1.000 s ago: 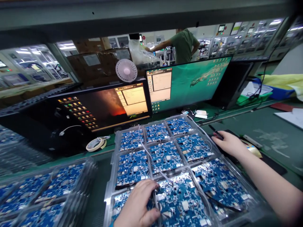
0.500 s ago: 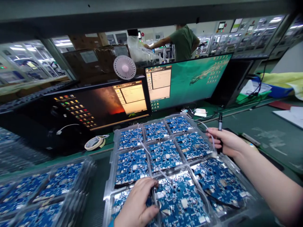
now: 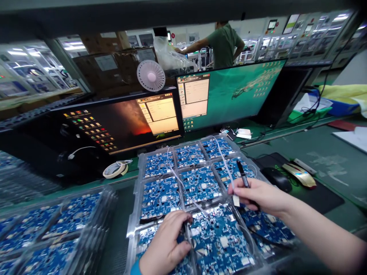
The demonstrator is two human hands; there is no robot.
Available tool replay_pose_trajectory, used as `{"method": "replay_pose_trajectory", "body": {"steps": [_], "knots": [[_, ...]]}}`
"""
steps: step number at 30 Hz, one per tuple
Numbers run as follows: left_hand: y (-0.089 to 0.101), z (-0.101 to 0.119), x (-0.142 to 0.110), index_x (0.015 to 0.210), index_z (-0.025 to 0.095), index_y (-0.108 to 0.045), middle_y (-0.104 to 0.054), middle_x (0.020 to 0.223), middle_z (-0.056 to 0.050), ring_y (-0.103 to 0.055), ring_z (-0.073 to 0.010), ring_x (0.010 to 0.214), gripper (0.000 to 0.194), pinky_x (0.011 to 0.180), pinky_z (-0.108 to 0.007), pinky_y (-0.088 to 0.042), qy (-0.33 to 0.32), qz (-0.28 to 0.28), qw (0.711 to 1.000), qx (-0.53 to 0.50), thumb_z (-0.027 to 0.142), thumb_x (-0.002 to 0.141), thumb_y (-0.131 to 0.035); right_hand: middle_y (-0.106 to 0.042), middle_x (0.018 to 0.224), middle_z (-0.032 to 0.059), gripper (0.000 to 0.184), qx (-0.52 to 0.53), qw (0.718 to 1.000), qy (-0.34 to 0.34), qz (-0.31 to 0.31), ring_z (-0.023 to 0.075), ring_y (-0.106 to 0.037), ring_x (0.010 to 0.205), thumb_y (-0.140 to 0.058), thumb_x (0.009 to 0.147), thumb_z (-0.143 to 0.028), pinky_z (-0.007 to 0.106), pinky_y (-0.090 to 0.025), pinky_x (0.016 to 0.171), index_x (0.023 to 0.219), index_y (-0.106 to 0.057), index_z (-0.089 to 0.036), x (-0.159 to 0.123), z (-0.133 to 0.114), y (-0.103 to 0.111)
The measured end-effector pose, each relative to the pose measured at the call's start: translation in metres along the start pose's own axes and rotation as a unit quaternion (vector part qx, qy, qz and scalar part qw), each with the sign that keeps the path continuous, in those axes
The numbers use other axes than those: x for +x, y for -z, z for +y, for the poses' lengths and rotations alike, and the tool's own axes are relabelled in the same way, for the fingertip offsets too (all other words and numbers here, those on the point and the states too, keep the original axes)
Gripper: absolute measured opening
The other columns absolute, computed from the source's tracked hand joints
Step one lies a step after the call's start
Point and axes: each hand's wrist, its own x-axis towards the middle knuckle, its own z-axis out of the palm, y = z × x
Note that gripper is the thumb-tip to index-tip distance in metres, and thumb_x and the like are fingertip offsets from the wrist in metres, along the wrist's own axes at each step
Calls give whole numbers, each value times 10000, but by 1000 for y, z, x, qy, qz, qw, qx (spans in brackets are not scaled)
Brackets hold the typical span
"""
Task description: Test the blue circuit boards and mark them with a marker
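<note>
A clear plastic tray (image 3: 132,217) holds several blue circuit boards, one in each compartment. My left hand (image 3: 168,242) rests at the left edge of the front middle circuit board (image 3: 222,242), thumb apart from the bent fingers. Over the right side of the tray, my right hand (image 3: 258,194) is closed on a white cable (image 3: 226,168) near its pale connector end (image 3: 236,201). That hand also holds a black marker pen (image 3: 242,173), its top pointing up. A second white cable (image 3: 179,179) runs across the tray to the front middle board.
Two monitors (image 3: 232,91) stand behind the tray, with a small round fan (image 3: 150,75) above. A roll of tape (image 3: 115,169) lies at left, beyond stacked board trays (image 3: 94,229). At right are a black mouse (image 3: 276,178) and a gold mouse (image 3: 299,175). Beyond, a person stands.
My right hand has moved left and down over the tray, bringing the cable end and marker pen with it. Both mice now show. My left hand stays almost in place.
</note>
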Motion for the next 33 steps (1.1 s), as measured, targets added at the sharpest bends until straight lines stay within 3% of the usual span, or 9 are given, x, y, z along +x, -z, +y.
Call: {"method": "replay_pose_trajectory", "body": {"steps": [3, 5, 8, 10, 12, 14, 16, 20, 33], "knots": [[0, -2, 0, 1128, 211, -380, -465, 1083, -77, -417, -228, 1014, 511, 871, -370, -367, -4, -2, 1000, -6, 585, 797, -276, -305, 441, -91, 263, -34, 998, -56, -25, 15, -232, 353, -546, 717, -398, 137, -164, 322, 790, -499, -150, -6, 10, -3], [0, -2, 1, 1133, 209, -379, -471, 1080, -78, -419, -229, 1014, 514, 867, -366, -370, -5, 0, 1000, -8, 584, 798, -271, -364, 442, -81, 271, -69, 994, -77, -23, 16, -247, 326, -511, 728, -416, 143, -158, 311, 770, -488, -149, -6, 12, 0], [0, -2, 1, 1127, 203, -389, -478, 1075, -80, -423, -230, 1014, 516, 867, -369, -367, -6, 2, 1000, -9, 583, 801, -263, -534, 596, -11, 266, -181, 982, -29, 42, 39, -382, 371, -469, 743, -410, 160, -249, 344, 786, -497, -149, 4, 2, 18], [1, -1, 1, 1116, 200, -399, -482, 1068, -80, -428, -228, 1009, 517, 866, -366, -368, -2, 1, 1000, -10, 586, 799, -265, -573, 691, 12, 251, -282, 945, 42, 158, 77, -472, 481, -469, 739, -399, 182, -333, 430, 805, -518, -163, 18, -10, 38], [1, 0, 2, 1108, 202, -405, -488, 1060, -76, -431, -225, 1005, 515, 867, -364, -368, 2, 2, 1000, -11, 589, 796, -270, -582, 716, 17, 242, -377, 874, 98, 291, 124, -515, 589, -468, 733, -399, 211, -374, 523, 797, -537, -176, 37, -20, 60], [1, 1, 2, 1105, 206, -405, -490, 1056, -72, -432, -223, 1004, 506, 870, -365, -366, 2, 4, 1000, -12, 586, 797, -275, -588, 732, 28, 242, -443, 820, 122, 342, 161, -530, 665, -446, 742, -392, 239, -388, 588, 801, -544, -180, 58, -26, 78], [2, 1, 2, 1108, 211, -400, -486, 1060, -69, -428, -222, 1006, 499, 869, -363, -368, 3, 4, 1000, -15, 583, 798, -278, -594, 781, 41, 230, -486, 808, 139, 304, 180, -537, 723, -418, 758, -354, 257, -395, 644, 834, -542, -177, 76, -24, 88], [2, 0, 2, 1113, 214, -395, -483, 1064, -72, -422, -226, 1009, 504, 864, -362, -374, 6, 1, 1000, -20, 587, 795, -278, -586, 919, 45, 217, -510, 818, 167, 210, 182, -529, 844, -383, 768, -250, 266, -390, 739, 917, -525, -180, 94, -10, 93], [1, -3, 4, 1114, 208, -399, -484, 1079, -71, -404, -223, 1040, 532, 891, -353, -355, 20, -15, 999, -33, 607, 784, -272, -597, 847, 14, 174, -506, 820, 149, 222, 164, -540, 788, -384, 756, -253, 247, -393, 697, 839, -527, -198, 97, 6, 101]]}}
